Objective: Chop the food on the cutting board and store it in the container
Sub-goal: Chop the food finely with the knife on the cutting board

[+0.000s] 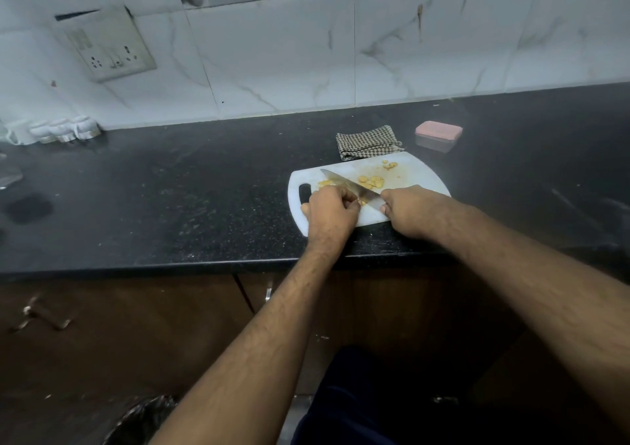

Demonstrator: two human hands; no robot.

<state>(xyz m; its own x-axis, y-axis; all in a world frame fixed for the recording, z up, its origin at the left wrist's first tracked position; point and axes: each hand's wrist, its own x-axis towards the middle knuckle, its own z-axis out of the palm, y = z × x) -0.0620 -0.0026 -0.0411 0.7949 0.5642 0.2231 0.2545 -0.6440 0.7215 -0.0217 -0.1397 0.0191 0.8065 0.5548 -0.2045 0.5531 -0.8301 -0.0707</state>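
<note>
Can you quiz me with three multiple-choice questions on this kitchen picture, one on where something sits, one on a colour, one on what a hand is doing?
1. Where is the checked cloth?
A. Behind the cutting board
B. On the floor
C. On the container

2. What colour is the container's lid?
A. Green
B. Pink
C. Black

3. What is the right hand doing?
A. Hanging idle
B. Wiping the counter
C. Gripping the knife

Answers:
1 A: the cloth lies past the cutting board.
2 B: the container has a pink lid.
3 C: the right hand holds the knife.
</note>
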